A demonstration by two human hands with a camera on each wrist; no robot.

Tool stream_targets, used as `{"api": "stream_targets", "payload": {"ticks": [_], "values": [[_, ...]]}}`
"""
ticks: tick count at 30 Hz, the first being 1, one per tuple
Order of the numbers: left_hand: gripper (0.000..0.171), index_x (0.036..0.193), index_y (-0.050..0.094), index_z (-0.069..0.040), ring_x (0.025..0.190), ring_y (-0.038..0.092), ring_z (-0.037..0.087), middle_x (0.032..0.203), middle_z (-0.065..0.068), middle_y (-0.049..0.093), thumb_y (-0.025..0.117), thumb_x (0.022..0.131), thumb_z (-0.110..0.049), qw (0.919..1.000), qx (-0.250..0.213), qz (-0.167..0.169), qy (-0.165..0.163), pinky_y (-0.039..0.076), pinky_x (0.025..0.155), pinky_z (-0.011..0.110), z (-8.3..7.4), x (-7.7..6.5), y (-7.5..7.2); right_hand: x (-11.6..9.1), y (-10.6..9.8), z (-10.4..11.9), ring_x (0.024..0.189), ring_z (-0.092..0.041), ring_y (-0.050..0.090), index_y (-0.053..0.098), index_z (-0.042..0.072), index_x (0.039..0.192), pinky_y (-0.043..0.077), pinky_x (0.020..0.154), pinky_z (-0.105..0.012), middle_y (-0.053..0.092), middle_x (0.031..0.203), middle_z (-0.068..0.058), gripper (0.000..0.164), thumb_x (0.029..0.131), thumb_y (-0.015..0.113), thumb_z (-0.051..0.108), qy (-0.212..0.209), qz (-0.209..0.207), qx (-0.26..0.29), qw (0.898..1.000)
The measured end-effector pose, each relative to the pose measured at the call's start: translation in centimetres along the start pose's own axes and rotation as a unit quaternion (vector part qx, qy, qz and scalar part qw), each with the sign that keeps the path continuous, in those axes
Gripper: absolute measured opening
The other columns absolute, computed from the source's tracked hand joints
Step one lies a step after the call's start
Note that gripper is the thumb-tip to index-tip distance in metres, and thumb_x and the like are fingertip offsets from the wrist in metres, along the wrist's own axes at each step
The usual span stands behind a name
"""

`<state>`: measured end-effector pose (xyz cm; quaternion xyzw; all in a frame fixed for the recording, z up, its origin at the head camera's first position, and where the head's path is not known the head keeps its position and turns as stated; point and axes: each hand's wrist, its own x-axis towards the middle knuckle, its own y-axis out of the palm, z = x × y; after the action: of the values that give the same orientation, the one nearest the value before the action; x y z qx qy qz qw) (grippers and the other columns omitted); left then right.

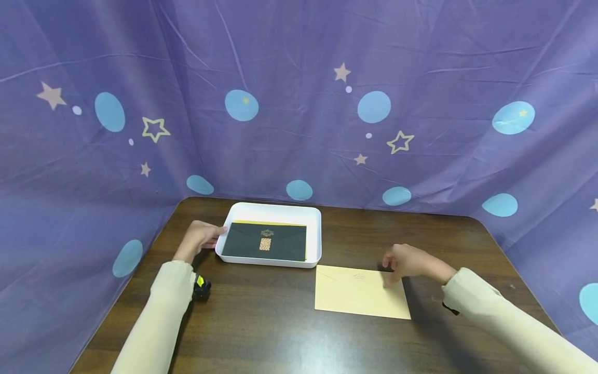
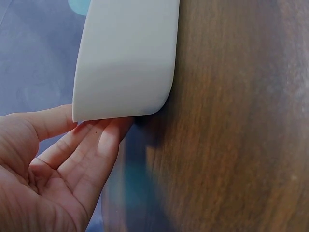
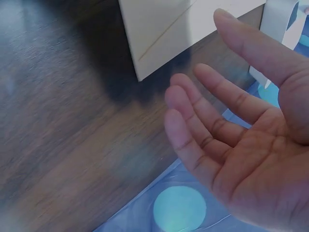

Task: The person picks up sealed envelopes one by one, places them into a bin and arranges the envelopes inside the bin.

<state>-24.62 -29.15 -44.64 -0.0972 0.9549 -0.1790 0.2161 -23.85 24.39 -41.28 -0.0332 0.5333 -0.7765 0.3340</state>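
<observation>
A white tray (image 1: pixel 316 239) stands at the back left of the table, with a black envelope (image 1: pixel 285 244) lying in it over something yellow (image 1: pixel 306 249). My left hand (image 1: pixel 201 236) holds the tray's left side; in the left wrist view its thumb (image 2: pixel 55 118) is at the rim and the other fingers lie against the outer wall. To the right of the tray a cream envelope (image 1: pixel 355 293) lies flat on the table. Above its right end is my right hand (image 1: pixel 406 262), holding nothing, with loosely bent fingers (image 3: pixel 193 145) near the envelope's corner.
The brown wooden table (image 1: pixel 261 322) has a purple patterned curtain (image 1: pixel 299 130) behind it and along its sides. A black wrist device (image 1: pixel 202 286) with a yellow mark sits below the left cuff.
</observation>
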Motion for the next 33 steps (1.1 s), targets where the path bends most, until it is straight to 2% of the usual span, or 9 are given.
{"api": "stream_targets", "payload": {"ticks": [5, 11, 18, 26, 33], "values": [[0.046, 0.125, 0.060, 0.018, 0.066, 0.066, 0.008, 0.071, -0.001, 0.068, 0.071, 0.094, -0.015, 1.0000, 0.006, -0.003, -0.004, 0.061, 0.060, 0.023, -0.1, -0.1, 0.0, -0.7, 0.2, -0.9, 0.074, -0.014, 0.057, 0.072, 0.003, 0.098, 0.050, 0.062, -0.029, 0.067, 0.084, -0.006, 0.044, 0.067, 0.096, 0.024, 0.017, -0.004, -0.010, 1.000], [0.046, 0.124, 0.060, 0.017, 0.065, 0.066, 0.008, 0.073, 0.000, 0.068, 0.072, 0.094, -0.016, 0.9999, 0.008, -0.004, -0.005, 0.060, 0.060, 0.023, -0.1, -0.1, -0.1, -1.1, 0.8, -1.2, 0.074, -0.015, 0.054, 0.066, 0.009, 0.096, 0.047, 0.062, -0.032, 0.063, 0.086, -0.003, 0.054, 0.059, 0.099, 0.031, 0.040, -0.003, -0.054, 0.998], [0.046, 0.124, 0.060, 0.018, 0.066, 0.066, 0.008, 0.074, 0.000, 0.068, 0.071, 0.095, -0.016, 1.0000, 0.004, -0.001, -0.002, 0.060, 0.060, 0.023, 0.1, 0.0, -0.2, -0.9, 1.6, -1.1, 0.080, -0.019, 0.050, 0.058, 0.012, 0.101, 0.046, 0.065, -0.036, 0.059, 0.094, -0.003, 0.067, 0.053, 0.101, 0.032, 0.074, 0.008, -0.090, 0.993], [0.046, 0.124, 0.061, 0.017, 0.065, 0.066, 0.008, 0.073, -0.001, 0.068, 0.072, 0.094, -0.016, 1.0000, -0.002, -0.003, -0.003, 0.061, 0.060, 0.023, 0.1, 0.0, -0.1, -0.4, 2.1, -0.8, 0.080, -0.019, 0.052, 0.056, 0.014, 0.095, 0.048, 0.064, -0.038, 0.058, 0.099, -0.004, 0.063, 0.051, 0.100, 0.026, 0.084, 0.002, -0.133, 0.987], [0.045, 0.123, 0.060, 0.018, 0.064, 0.065, 0.007, 0.071, -0.001, 0.068, 0.072, 0.094, -0.015, 1.0000, -0.001, -0.005, 0.000, 0.060, 0.060, 0.023, 0.1, -0.5, -0.1, -0.1, 2.0, -0.9, 0.079, -0.018, 0.050, 0.055, 0.015, 0.089, 0.046, 0.063, -0.037, 0.057, 0.092, -0.002, 0.061, 0.050, 0.100, 0.024, 0.071, 0.000, -0.138, 0.988]]}}
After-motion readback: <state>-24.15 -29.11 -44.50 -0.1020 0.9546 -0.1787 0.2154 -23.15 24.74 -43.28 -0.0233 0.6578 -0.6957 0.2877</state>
